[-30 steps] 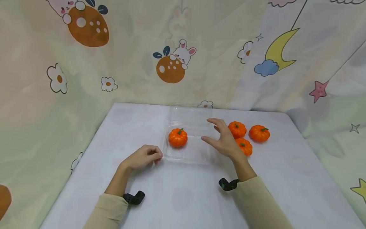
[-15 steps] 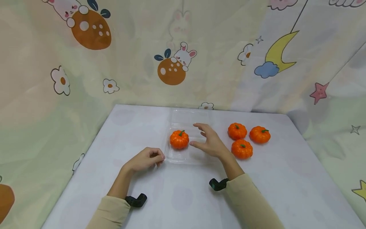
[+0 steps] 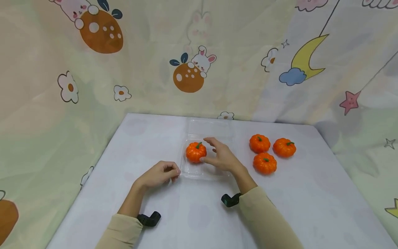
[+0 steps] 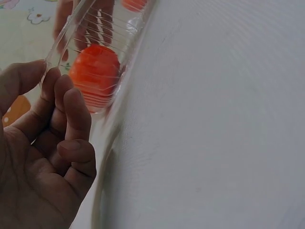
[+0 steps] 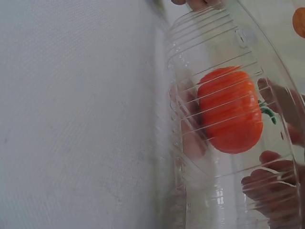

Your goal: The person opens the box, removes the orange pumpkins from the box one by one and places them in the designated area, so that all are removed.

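An orange toy pumpkin (image 3: 196, 152) with a green stem sits in the left part of a clear plastic container (image 3: 206, 174) whose lid lies folded back. My left hand (image 3: 161, 174) pinches the container's near left rim between thumb and index finger, as the left wrist view shows. Over the container, my right hand (image 3: 222, 157) has its thumb and fingers apart at the pumpkin's right side. Its thumb tip is at the pumpkin; whether it touches cannot be told. Through the ribbed wall in the right wrist view, the pumpkin (image 5: 230, 110) appears with fingers (image 5: 271, 188) nearby.
Right of the container, three more orange pumpkins stand close together: a back one (image 3: 259, 143), a right one (image 3: 284, 147) and a front one (image 3: 265, 163). They rest on a white-covered table (image 3: 199, 214). A printed cloth (image 3: 149, 69) hangs behind it.
My right hand has moved left, from beside the three pumpkins to the pumpkin in the container, its fingers staying apart. My left hand has stayed at the container's rim.
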Demonstrator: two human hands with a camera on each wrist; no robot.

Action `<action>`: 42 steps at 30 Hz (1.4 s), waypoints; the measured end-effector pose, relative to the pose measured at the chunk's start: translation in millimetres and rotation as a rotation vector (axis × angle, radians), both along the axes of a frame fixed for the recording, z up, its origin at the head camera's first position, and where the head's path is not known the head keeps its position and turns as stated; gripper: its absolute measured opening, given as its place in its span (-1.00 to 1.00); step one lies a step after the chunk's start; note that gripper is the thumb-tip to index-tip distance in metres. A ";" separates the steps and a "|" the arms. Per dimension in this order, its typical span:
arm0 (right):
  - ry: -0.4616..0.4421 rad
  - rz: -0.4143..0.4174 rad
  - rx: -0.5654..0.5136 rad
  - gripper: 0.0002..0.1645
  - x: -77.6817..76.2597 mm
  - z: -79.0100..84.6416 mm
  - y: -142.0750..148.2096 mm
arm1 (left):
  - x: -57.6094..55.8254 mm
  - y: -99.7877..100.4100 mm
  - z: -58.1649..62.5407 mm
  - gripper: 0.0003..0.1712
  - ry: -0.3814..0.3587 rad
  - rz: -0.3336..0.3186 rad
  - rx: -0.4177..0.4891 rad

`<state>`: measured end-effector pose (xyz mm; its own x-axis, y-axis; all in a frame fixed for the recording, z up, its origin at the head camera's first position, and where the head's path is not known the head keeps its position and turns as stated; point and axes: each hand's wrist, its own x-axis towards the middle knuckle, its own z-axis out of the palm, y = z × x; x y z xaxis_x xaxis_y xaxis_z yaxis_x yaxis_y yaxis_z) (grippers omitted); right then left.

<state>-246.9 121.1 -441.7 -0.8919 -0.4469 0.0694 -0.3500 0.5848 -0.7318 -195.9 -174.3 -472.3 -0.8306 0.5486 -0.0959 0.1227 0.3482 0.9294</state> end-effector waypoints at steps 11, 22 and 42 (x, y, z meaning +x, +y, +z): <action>-0.058 0.027 0.059 -0.05 -2.8 1.2 -9.5 | 2.3 -2.2 3.1 -0.70 0.015 -0.003 -0.001; -0.079 0.043 0.042 -0.08 2.2 0.6 -17.4 | 4.7 -1.6 2.4 -0.71 -0.007 0.008 0.005; -0.032 0.080 0.001 -0.16 4.7 -6.6 -23.7 | 2.3 -2.3 0.7 -0.70 -0.012 0.001 0.011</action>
